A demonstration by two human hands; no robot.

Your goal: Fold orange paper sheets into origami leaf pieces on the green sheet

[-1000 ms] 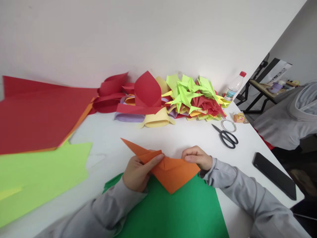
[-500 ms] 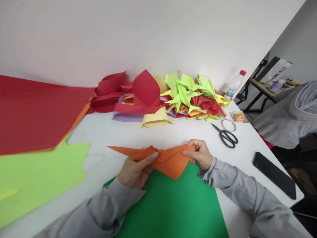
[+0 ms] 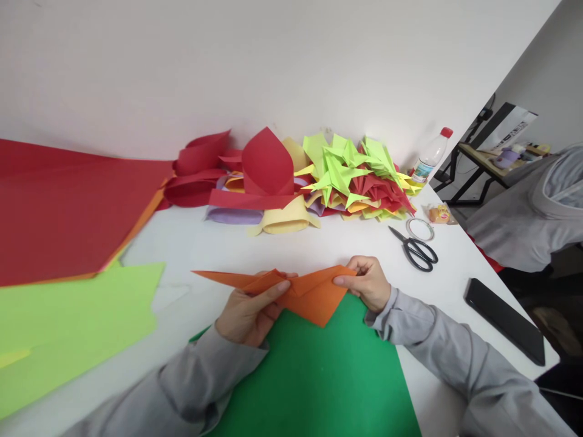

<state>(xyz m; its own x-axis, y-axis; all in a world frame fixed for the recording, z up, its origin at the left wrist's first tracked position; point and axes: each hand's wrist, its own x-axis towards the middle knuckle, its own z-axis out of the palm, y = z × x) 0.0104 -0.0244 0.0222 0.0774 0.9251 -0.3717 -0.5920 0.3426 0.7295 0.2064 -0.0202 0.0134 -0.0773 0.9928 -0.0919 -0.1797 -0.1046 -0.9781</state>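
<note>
A folded piece of orange paper (image 3: 314, 298) is stretched between my two hands, above a green sheet (image 3: 328, 376). My left hand (image 3: 250, 312) grips its left half, with the thumb pressed on top near the middle folds and the other fingers underneath. One long orange point sticks out to the left past that hand. My right hand (image 3: 370, 284) pinches the right corner between thumb and fingers. A wide flap hangs down between the hands, toward the green sheet.
Along the wall lie folded paper stars (image 3: 339, 173) and red paper shapes (image 3: 268, 161). Scissors (image 3: 416, 250), a tape roll (image 3: 419, 229), a wrapped snack (image 3: 439, 213), a bottle (image 3: 430, 158) and a black phone (image 3: 504, 321) are at right. Red sheets (image 3: 77, 218) and light green sheets (image 3: 82, 315) lie left.
The orange paper has shifted very slightly left, and its lower flap sits a touch higher. Both hands keep the same grip.
</note>
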